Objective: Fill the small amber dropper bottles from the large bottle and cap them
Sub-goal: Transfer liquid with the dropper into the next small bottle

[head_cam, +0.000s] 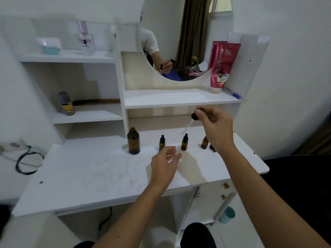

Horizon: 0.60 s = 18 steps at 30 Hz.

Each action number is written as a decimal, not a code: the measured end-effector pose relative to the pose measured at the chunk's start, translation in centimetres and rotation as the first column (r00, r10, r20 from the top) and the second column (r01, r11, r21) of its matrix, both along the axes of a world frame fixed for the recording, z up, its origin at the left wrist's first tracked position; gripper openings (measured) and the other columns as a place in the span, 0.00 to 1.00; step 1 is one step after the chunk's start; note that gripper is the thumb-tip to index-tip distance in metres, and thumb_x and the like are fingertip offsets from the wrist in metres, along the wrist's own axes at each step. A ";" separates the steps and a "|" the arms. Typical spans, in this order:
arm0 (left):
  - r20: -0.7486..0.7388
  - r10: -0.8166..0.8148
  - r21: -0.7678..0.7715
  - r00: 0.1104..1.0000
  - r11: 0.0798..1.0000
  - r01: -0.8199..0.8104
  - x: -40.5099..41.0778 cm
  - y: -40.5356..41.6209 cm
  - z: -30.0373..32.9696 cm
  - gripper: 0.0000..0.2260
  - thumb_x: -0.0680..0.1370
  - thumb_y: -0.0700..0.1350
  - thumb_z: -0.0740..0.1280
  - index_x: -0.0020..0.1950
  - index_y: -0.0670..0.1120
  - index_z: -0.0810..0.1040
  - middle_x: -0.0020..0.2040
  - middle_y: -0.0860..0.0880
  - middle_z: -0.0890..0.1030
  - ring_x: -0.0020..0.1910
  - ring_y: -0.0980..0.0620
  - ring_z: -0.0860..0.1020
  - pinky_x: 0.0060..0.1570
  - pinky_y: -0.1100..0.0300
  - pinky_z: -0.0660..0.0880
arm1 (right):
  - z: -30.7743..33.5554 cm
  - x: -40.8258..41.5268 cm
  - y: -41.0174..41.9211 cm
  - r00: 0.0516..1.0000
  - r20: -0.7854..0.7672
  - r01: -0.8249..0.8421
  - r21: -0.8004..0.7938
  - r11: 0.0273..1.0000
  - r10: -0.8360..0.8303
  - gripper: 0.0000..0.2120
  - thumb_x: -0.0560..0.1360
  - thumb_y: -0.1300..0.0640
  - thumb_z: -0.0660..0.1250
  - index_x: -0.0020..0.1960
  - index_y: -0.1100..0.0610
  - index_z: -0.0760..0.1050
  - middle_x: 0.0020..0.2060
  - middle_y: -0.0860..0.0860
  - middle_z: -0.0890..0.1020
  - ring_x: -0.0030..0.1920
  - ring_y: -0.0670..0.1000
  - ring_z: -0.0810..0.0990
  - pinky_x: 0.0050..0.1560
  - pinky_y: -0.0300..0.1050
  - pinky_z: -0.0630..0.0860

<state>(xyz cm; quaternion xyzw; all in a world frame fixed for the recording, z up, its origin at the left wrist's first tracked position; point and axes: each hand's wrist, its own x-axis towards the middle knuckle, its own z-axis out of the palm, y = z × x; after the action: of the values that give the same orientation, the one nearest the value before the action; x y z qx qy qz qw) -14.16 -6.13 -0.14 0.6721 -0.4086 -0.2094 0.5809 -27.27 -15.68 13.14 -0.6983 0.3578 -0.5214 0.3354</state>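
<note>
The large amber bottle (133,141) stands uncapped on the white tabletop (89,174). To its right stand three small amber bottles in a row: the left one (162,142) and the middle one (184,142) carry black dropper caps, the right one (204,143) is uncapped. A small black cap (212,147) lies beside it, half hidden by my wrist. My right hand (213,122) pinches a dropper (192,120) by its black bulb, glass tip pointing down-left above the middle bottle. My left hand (164,161) hovers with relaxed fingers, holding nothing, just in front of the left small bottle.
A shelf unit with a round mirror (186,33) rises behind the bottles. A red pouch (222,63) and a blue pen (232,93) sit on the shelf above. A small jar (66,104) stands on the left shelf. A black cable (26,161) hangs at the left.
</note>
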 end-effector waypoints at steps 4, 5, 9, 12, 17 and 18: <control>-0.008 0.150 -0.005 0.989 0.989 -0.150 4.4 3.4 0.4 0.16 0.76 0.50 0.76 0.61 0.49 0.81 0.52 0.55 0.84 0.50 0.58 0.82 0.52 0.67 0.80 | 0.0 5.0 2.6 0.992 0.040 -0.123 -0.003 0.992 0.123 0.06 0.80 0.57 0.74 0.56 0.53 0.85 0.48 0.47 0.89 0.51 0.47 0.88 0.59 0.45 0.83; -0.005 0.190 -0.002 0.982 0.982 -0.190 5.5 4.1 0.3 0.16 0.76 0.51 0.76 0.61 0.50 0.80 0.53 0.55 0.84 0.50 0.58 0.82 0.53 0.66 0.80 | 0.0 6.2 3.2 0.988 0.048 -0.149 -0.007 0.989 0.149 0.06 0.80 0.57 0.74 0.57 0.54 0.85 0.48 0.47 0.88 0.52 0.47 0.88 0.60 0.45 0.83; -0.006 0.316 -0.015 0.949 0.949 -0.316 9.0 5.8 0.4 0.17 0.74 0.53 0.77 0.60 0.52 0.77 0.54 0.56 0.83 0.51 0.57 0.81 0.52 0.68 0.77 | 0.0 10.3 4.6 0.975 0.062 -0.214 -0.017 0.977 0.214 0.07 0.80 0.58 0.73 0.58 0.56 0.85 0.49 0.46 0.88 0.52 0.45 0.87 0.58 0.40 0.82; 0.001 0.351 0.004 0.937 0.936 -0.351 10.8 5.8 0.3 0.24 0.72 0.52 0.80 0.64 0.51 0.75 0.58 0.54 0.80 0.55 0.54 0.79 0.55 0.65 0.76 | 0.1 12.1 4.8 0.974 0.070 -0.217 -0.005 0.976 0.217 0.08 0.80 0.58 0.73 0.58 0.57 0.85 0.48 0.46 0.88 0.51 0.43 0.86 0.55 0.35 0.80; -0.005 0.265 0.078 0.964 0.961 -0.264 12.4 4.5 0.0 0.33 0.71 0.53 0.80 0.73 0.49 0.71 0.68 0.52 0.77 0.64 0.52 0.77 0.66 0.56 0.75 | 0.5 13.6 4.2 0.974 0.090 -0.205 -0.019 0.979 0.206 0.08 0.80 0.58 0.73 0.59 0.58 0.85 0.49 0.47 0.88 0.52 0.43 0.87 0.56 0.35 0.81; -0.001 0.254 0.077 0.967 0.964 -0.253 12.4 4.3 -0.1 0.32 0.72 0.53 0.80 0.73 0.49 0.71 0.68 0.52 0.78 0.65 0.51 0.77 0.67 0.53 0.75 | 0.4 13.8 4.1 0.974 0.087 -0.207 -0.021 0.978 0.208 0.08 0.80 0.58 0.73 0.59 0.57 0.85 0.49 0.47 0.88 0.52 0.43 0.86 0.56 0.35 0.81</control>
<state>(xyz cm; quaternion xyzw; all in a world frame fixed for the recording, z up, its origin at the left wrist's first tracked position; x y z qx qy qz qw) -1.74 -1.86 -0.25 0.7392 -0.3080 -0.1524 0.5792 -13.52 -11.58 13.53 -0.7100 0.2647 -0.5159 0.3996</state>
